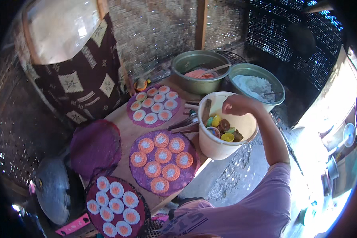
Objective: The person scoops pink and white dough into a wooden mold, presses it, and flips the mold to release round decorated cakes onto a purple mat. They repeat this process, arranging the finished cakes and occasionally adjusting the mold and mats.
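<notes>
Cream plastic forms the round bucket [222, 141] under the right hand [236, 105], which hangs over its far rim with fingers curled down; whether that grip is closed on anything cannot be told. Inside the bucket, just below the hand, lie small moulds [222, 129] in yellow, brown and green, and a wooden stick [206, 110] leans against the wall. The left hand is out of view. Beside the bucket on the wooden desk [125, 133] lies a purple round mat [164, 160] carrying orange-rimmed, white-centred discs. Two similar mats [154, 105] [116, 206] lie beyond and nearer. Behind stand a metal bowl [200, 71] with pink paste and a green basin [256, 83] with white mash.
</notes>
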Motion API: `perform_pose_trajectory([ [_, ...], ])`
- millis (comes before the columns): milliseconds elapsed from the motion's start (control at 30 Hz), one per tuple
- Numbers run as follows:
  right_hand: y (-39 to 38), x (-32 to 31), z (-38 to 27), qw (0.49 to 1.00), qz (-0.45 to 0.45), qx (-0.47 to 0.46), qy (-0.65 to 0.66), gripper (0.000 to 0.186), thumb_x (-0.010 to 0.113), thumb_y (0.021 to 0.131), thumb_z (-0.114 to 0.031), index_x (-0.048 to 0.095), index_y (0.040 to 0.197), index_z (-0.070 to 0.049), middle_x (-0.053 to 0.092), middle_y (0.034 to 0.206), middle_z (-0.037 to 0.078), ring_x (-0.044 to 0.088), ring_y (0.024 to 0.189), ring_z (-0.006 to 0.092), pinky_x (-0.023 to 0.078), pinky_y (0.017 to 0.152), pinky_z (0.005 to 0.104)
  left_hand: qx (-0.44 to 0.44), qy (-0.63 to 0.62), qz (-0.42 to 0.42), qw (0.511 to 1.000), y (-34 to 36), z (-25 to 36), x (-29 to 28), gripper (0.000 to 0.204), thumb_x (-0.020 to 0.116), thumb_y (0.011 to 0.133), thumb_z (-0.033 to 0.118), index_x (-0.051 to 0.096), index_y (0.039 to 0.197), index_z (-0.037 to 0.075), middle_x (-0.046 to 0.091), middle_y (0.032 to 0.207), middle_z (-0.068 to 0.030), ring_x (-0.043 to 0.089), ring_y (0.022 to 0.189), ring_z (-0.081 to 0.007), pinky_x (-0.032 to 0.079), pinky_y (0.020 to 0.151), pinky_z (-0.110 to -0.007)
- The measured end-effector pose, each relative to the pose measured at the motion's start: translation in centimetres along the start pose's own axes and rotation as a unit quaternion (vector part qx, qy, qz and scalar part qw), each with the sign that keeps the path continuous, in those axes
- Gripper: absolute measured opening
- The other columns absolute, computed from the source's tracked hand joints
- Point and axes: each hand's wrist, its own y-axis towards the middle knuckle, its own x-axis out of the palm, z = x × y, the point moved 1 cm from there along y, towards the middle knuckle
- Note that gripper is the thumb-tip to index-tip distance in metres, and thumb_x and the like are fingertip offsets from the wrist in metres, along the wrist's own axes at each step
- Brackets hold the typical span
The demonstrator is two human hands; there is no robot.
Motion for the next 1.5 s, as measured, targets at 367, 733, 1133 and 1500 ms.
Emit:
perform_pose_trajectory([
  [367, 7.6, 8.3, 4.1, 0.975, -0.156, -0.051, -0.149, 0.065, 0.069, 0.077, -0.022, 0.044, 0.137, -0.012, 0.057, 0.123, 0.017, 0.056, 0.111, 0.0353, 0.045, 0.093, 0.0444, 0.292, -0.019, -0.093, 0.952, 6.8, 11.1, 6.6, 0.041, 0.059, 0.089, 0.042, 0.063, 0.105, 0.005, 0.067, 0.086, -0.0119, 0.064, 0.078, -0.0239, 0.051, 0.070, -0.036],
  [733, 8.6, 10.7, 5.0, 0.952, -0.190, -0.086, -0.225, 0.046, 0.068, 0.074, -0.024, 0.060, 0.118, -0.011, 0.063, 0.111, 0.016, 0.061, 0.102, 0.0337, 0.048, 0.086, 0.0455, 0.599, -0.058, 0.001, 0.799, 9.6, 5.7, 10.0, 0.035, 0.059, 0.090, 0.035, 0.064, 0.105, 0.004, 0.066, 0.093, -0.0145, 0.063, 0.084, -0.0250, 0.050, 0.075, -0.036],
  [1133, 6.3, 6.6, 3.2, 0.936, -0.255, 0.115, -0.214, 0.033, 0.073, 0.072, -0.032, 0.072, 0.097, -0.011, 0.069, 0.099, 0.009, 0.065, 0.093, 0.0260, 0.051, 0.076, 0.0389, 0.201, -0.025, -0.149, 0.968, 6.9, 14.9, 11.6, 0.036, 0.059, 0.090, 0.037, 0.065, 0.105, 0.005, 0.066, 0.095, -0.0141, 0.063, 0.086, -0.0265, 0.051, 0.076, -0.037],
  [1500, 7.7, 7.8, 5.1, 0.945, -0.252, 0.051, -0.202, 0.059, 0.080, 0.066, -0.043, 0.067, 0.110, -0.007, 0.065, 0.110, 0.014, 0.061, 0.103, 0.0279, 0.047, 0.089, 0.0406, 0.187, -0.023, -0.168, 0.968, 6.7, 16.7, 12.2, 0.036, 0.058, 0.090, 0.039, 0.066, 0.104, 0.006, 0.067, 0.095, -0.0134, 0.063, 0.087, -0.0277, 0.051, 0.077, -0.038],
])
